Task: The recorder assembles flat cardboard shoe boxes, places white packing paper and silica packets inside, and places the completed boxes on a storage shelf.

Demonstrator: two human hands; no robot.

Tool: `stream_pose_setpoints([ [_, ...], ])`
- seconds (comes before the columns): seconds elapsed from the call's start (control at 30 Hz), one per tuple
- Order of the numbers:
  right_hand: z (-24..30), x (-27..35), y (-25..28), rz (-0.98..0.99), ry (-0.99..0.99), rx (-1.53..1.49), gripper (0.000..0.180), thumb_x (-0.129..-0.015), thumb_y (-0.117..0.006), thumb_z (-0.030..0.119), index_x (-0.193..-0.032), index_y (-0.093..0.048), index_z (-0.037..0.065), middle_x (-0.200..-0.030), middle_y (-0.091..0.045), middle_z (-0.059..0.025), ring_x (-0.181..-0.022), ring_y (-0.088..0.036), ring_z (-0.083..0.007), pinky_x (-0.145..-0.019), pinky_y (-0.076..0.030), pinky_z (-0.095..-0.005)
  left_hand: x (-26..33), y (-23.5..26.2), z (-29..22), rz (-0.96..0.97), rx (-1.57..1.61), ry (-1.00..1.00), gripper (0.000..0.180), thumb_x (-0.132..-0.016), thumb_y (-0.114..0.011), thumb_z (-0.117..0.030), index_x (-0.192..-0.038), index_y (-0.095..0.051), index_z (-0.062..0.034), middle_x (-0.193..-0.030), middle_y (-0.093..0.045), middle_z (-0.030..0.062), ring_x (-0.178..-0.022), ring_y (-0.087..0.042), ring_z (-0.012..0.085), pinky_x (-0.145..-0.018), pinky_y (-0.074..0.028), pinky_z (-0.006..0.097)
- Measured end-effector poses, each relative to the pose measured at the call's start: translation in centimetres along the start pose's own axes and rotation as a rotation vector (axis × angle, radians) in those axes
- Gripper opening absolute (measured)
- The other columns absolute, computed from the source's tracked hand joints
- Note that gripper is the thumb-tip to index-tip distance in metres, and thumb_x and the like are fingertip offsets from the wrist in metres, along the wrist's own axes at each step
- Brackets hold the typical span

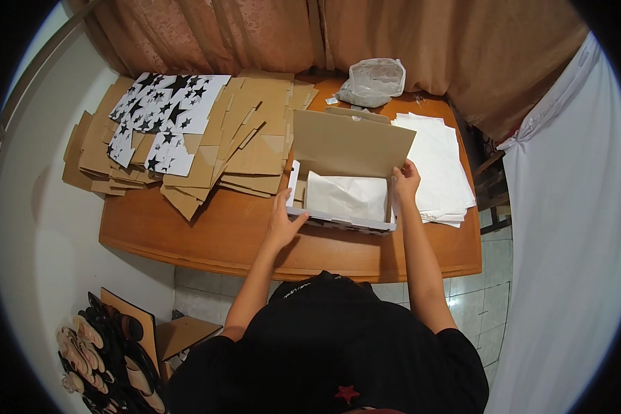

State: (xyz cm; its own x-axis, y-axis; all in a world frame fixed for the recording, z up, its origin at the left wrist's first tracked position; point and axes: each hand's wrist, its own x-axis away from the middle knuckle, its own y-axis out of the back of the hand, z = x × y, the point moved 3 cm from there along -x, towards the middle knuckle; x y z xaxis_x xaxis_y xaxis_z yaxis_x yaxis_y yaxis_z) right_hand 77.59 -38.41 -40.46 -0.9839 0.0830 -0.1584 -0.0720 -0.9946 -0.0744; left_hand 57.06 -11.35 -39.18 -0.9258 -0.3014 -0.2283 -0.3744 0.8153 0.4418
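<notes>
A shoebox-sized cardboard box (pixel 341 222) stands on the table in front of me. Its brown-lined lid (pixel 352 141) is raised at the back, and its outer front is white with dark shapes. White paper (pixel 345 195) lies inside, covering most of the bottom. My left hand (pixel 283 221) holds the front left corner, thumb along the front wall and fingers against the left side. Gripping the right side where lid and wall meet is my right hand (pixel 407 181), its fingers bent around the edge and partly hidden.
Flat brown cardboard blanks (pixel 255 152) are piled at the left, with a white star-printed blank (pixel 165 103) on top. White paper sheets (pixel 435 165) are stacked right of the box. Behind it lies a clear plastic bag (pixel 376 79). Several sandals (pixel 90 345) stand at lower left.
</notes>
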Motion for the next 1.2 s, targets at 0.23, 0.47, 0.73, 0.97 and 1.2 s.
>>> stream_pose_setpoints([
  [0.23, 4.1, 4.5, 2.5, 0.08, 0.116, -0.099, 0.036, -0.089, -0.049, 0.037, -0.108, -0.055, 0.007, -0.114, -0.056, -0.0053, -0.109, -0.048, -0.0167, -0.093, -0.035, -0.0323, 2.9, -1.2, -3.6, -0.147, -0.504, -0.352, 0.044, -0.071, -0.066, -0.014, -0.113, -0.054, -0.0081, -0.121, -0.045, 0.014, -0.115, -0.041, 0.0318, -0.096, -0.028, 0.045],
  [0.47, 7.0, 10.0, 2.5, 0.219, 0.321, 0.14, 0.036, -0.074, -0.066, 0.038, -0.08, -0.063, 0.003, -0.108, -0.057, -0.0129, -0.105, -0.051, -0.0272, -0.093, -0.037, -0.0386, 3.9, -3.9, -3.8, 0.066, -0.534, -0.379, 0.045, -0.07, -0.064, -0.023, -0.112, -0.057, -0.009, -0.118, -0.046, 0.0131, -0.114, -0.039, 0.0298, -0.095, -0.024, 0.047],
  [0.73, 6.4, 14.9, 1.1, 0.146, 0.514, 0.784, 0.027, -0.062, -0.075, 0.022, -0.084, -0.065, 0.01, -0.11, -0.056, -0.0104, -0.115, -0.041, -0.0378, -0.095, -0.035, -0.0471, 5.1, -5.6, -0.9, 0.165, -0.391, -0.286, 0.048, -0.074, -0.064, -0.032, -0.112, -0.052, -0.0057, -0.126, -0.029, 0.0345, -0.123, -0.021, 0.0485, -0.103, -0.01, 0.058],
  [0.97, 7.7, 16.1, -0.8, 0.112, 0.453, 0.899, 0.038, -0.06, -0.078, 0.023, -0.096, -0.067, 0.015, -0.115, -0.052, -0.0104, -0.118, -0.036, -0.0398, -0.097, -0.033, -0.0486, 6.7, -5.0, -1.8, 0.192, -0.404, -0.244, 0.055, -0.074, -0.063, -0.028, -0.127, -0.048, -0.0213, -0.141, -0.004, 0.0309, -0.133, 0.002, 0.0466, -0.105, -0.007, 0.057],
  [1.2, 7.0, 16.5, -1.7, -0.003, 0.528, 0.871, 0.025, -0.062, -0.075, 0.016, -0.087, -0.069, 0.013, -0.105, -0.055, -0.0112, -0.109, -0.044, -0.0337, -0.103, -0.025, -0.0507, 6.8, -5.0, -1.4, 0.229, -0.468, -0.223, 0.059, -0.074, -0.064, -0.027, -0.13, -0.044, -0.0338, -0.143, 0.004, 0.0303, -0.132, 0.007, 0.0468, -0.103, -0.004, 0.059],
])
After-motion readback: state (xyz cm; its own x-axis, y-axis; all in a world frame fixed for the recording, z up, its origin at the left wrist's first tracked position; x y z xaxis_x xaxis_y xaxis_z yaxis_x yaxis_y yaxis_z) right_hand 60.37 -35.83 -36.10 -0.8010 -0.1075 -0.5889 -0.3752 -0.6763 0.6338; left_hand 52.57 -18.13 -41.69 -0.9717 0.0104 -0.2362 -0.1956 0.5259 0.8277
